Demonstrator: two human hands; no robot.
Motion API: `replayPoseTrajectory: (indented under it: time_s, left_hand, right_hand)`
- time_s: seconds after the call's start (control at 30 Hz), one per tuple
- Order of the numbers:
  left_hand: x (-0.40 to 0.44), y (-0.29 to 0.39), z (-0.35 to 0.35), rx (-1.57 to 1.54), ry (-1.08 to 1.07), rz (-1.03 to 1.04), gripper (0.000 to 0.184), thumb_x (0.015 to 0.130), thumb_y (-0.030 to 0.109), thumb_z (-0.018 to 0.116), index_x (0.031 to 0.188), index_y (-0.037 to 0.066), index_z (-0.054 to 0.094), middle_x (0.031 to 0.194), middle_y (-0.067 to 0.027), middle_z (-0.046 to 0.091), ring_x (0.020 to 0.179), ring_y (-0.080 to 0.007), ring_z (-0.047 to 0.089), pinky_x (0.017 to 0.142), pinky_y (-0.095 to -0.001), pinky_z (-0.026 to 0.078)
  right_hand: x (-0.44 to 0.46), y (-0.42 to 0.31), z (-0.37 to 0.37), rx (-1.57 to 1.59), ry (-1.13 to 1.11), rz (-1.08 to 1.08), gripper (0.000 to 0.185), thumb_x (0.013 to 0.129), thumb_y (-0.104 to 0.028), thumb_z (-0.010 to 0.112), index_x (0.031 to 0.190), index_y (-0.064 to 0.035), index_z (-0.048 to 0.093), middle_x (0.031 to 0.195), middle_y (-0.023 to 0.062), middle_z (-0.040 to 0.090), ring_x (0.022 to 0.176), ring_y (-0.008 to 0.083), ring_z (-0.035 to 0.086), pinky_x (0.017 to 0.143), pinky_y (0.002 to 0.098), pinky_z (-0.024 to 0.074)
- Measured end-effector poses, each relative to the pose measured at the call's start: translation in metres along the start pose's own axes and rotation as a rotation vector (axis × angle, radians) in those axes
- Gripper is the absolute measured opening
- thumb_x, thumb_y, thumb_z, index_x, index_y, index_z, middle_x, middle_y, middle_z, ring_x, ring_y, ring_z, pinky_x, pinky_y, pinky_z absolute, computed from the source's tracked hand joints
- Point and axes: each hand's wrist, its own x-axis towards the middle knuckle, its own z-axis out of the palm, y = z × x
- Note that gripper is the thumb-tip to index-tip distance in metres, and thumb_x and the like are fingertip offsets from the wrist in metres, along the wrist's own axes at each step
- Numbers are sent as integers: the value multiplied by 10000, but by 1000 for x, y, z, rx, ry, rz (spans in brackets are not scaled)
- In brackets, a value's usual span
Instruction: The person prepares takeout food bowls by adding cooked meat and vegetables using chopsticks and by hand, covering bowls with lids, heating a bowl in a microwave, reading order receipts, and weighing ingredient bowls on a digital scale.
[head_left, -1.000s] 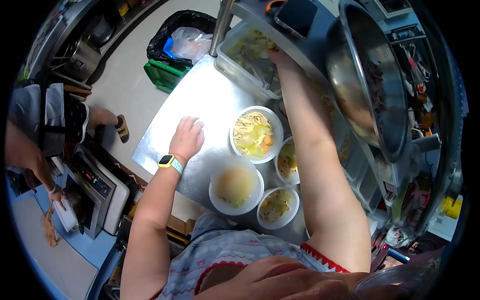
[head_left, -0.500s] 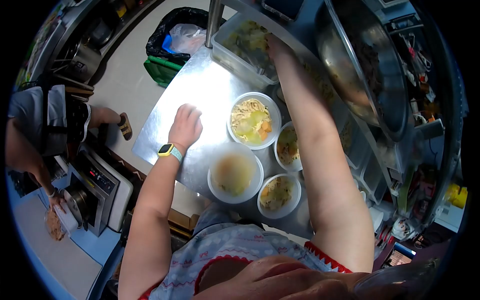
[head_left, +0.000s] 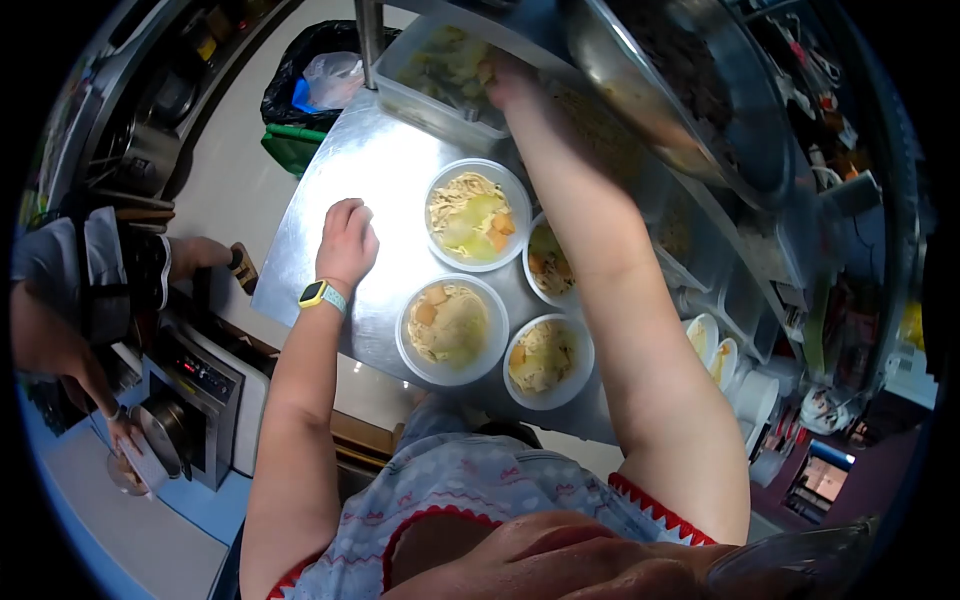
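On the metal table (head_left: 300, 235), my left hand (head_left: 348, 243) rests palm down with nothing in it, left of the round bowls. My right hand (head_left: 508, 82) reaches into a clear rectangular container (head_left: 440, 118) of pale green and yellow food; its fingertips are at an orange-yellow piece. Noodles, green slices and orange chunks fill the upper bowl (head_left: 478, 215). Nearer me stands another bowl (head_left: 451, 329) with noodles and orange pieces. A smaller bowl (head_left: 548, 362) sits at its right, and one more (head_left: 548, 262) is partly hidden by my right forearm.
A large metal bowl (head_left: 640, 90) of dark food stands at the upper right, above clear containers. A black-lined bin (head_left: 290, 80) with a green lid is beyond the table. At the left, another person's hand (head_left: 122, 432) holds a white item beside a pot (head_left: 165, 435).
The view has shifted, so the table things appear farther left and higher. The clouded cover seen over the near-left bowl no longer shows. My right hand stays in the rectangular container.
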Motion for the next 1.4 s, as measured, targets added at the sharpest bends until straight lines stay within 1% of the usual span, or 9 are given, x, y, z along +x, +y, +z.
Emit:
replayPoseTrajectory:
  time_s: [0.13, 0.33, 0.43, 0.6, 0.83, 1.0, 1.2, 1.23, 1.4]
  left_hand:
    - [0, 2, 0, 17, 29, 28, 212, 725, 29, 557, 937, 33, 554, 1067, -160, 530, 1055, -346, 483, 931, -408, 417]
    - [-2, 3, 2, 25, 28, 39, 210, 727, 27, 561, 937, 29, 558, 1069, -161, 535, 1052, -340, 489, 922, -407, 422]
    - [-1, 4, 3, 18, 42, 40, 187, 738, 21, 562, 925, 23, 569, 1077, -159, 533, 1044, -331, 497, 916, -403, 427]
    - [-8, -4, 12, -1, 56, 104, 255, 779, 84, 543, 1019, -4, 546, 1122, -215, 527, 1067, -387, 478, 957, -452, 365]
    - [-16, -18, 5, -97, 152, 88, 288, 844, 81, 524, 1113, -19, 506, 1192, -205, 489, 1105, -331, 469, 963, -421, 365]
    - [-33, 92, -41, -502, 360, -74, 255, 871, 28, 486, 1120, -20, 466, 1183, -161, 485, 1067, -244, 484, 945, -348, 383]
    - [-98, 264, -27, -707, 378, 20, 184, 856, 5, 478, 1039, -4, 499, 1171, -144, 509, 1030, -220, 508, 901, -324, 417]
    - [-111, 299, -17, -731, 347, 43, 173, 857, 1, 474, 1028, 1, 498, 1167, -139, 510, 1034, -220, 507, 909, -327, 412]
    - [-191, 437, 47, -897, 231, 32, 177, 854, -11, 447, 1018, 36, 492, 1180, -106, 492, 1099, -215, 472, 965, -347, 379]
  right_hand:
    - [1, 4, -5, -571, 13, -443, 417, 762, -86, 645, 1156, -30, 521, 1084, 115, 575, 996, 209, 566, 707, 302, 510]
    - [38, 21, -21, -313, -84, -305, 298, 843, -42, 554, 1135, -15, 503, 1018, 133, 588, 835, 209, 612, 632, 332, 527]
    - [-25, -1, -11, 428, -57, 134, 192, 866, -38, 546, 1052, -9, 508, 936, 115, 591, 753, 205, 609, 600, 311, 523]
    - [-65, 4, -73, 390, -152, 144, 73, 872, -93, 572, 922, -42, 560, 784, 66, 565, 615, 149, 505, 494, 249, 424]
    - [-315, -98, -266, 265, -36, 6, 193, 853, -83, 623, 1033, -25, 586, 893, 94, 626, 745, 168, 604, 594, 262, 486]
    - [-450, -158, -468, 47, 319, -215, 290, 881, -168, 609, 1141, -51, 555, 989, 50, 621, 818, 106, 602, 601, 215, 463]
    - [-557, -198, -685, -353, 759, -364, 229, 855, -102, 593, 1076, -42, 588, 929, 34, 635, 759, 60, 560, 587, 194, 430]
    - [-565, -199, -720, -378, 799, -326, 219, 852, -107, 597, 1063, -45, 607, 911, 29, 640, 804, 89, 576, 661, 224, 462]
    - [-561, -196, -840, -891, 560, -279, 292, 853, -133, 610, 1135, -58, 604, 1069, 77, 627, 988, 168, 574, 883, 273, 440]
